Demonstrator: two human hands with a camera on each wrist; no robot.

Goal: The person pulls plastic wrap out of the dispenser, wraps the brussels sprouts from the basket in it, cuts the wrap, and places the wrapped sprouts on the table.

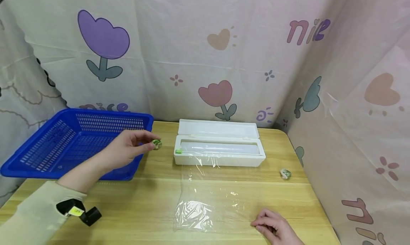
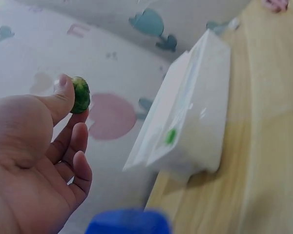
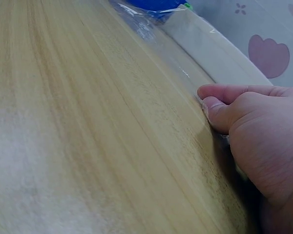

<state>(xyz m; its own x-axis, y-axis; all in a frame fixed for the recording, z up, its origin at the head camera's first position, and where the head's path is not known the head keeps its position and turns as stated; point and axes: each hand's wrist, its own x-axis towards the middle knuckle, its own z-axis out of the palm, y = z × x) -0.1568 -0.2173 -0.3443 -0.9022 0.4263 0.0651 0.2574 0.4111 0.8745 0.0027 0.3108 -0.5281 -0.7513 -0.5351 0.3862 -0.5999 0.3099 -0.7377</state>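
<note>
Just right of the blue basket [image 1: 148, 119], my left hand [image 1: 129, 148] lightly pinches a green sprout-like ball [image 1: 157, 144], while, nearer and right, my right hand [image 1: 273, 225] pinches the cling film [image 1: 195, 214], best kept taut against wrinkling.

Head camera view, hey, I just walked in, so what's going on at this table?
At a wooden table, a person's left hand pinches a small round green object, possibly a Brussels sprout, near the right side of a blue plastic basket. The right hand pinches the edge of some clear plastic wrap, which stretches across the tabletop from an open white dispenser box. A small green-and-white object lies to the right of that box.
</note>
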